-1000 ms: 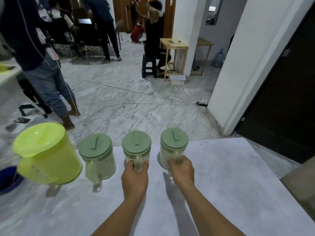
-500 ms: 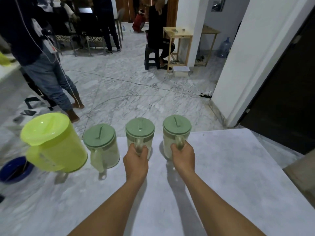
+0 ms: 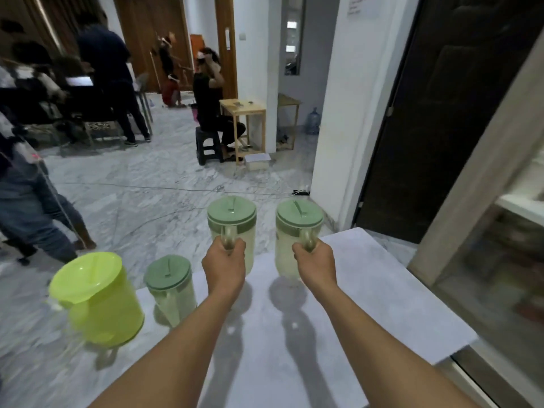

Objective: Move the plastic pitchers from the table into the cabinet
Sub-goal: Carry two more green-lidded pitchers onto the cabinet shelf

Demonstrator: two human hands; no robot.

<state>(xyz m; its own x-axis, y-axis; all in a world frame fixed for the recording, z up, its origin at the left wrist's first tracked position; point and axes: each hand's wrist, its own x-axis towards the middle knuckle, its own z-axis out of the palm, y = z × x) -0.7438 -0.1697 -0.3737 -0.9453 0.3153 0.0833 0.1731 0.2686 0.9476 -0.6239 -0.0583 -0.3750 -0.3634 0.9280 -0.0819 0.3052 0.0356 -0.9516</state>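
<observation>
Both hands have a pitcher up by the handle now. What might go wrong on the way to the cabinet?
The left hand and right hand each carry a lidded pitcher by its handle alone, so either might swing or tilt. The lids look only set on top and could slip off. The small pitcher and the yellow-green pitcher stand close beside the left forearm, which could knock them.

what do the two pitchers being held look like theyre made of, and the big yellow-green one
Held pitchers: seemingly translucent plastic, since the bodies look milky; matte sage-green lids, probably opaque plastic. Yellow-green pitcher: opaque, slightly glossy plastic by its even colour and soft sheen.
</observation>
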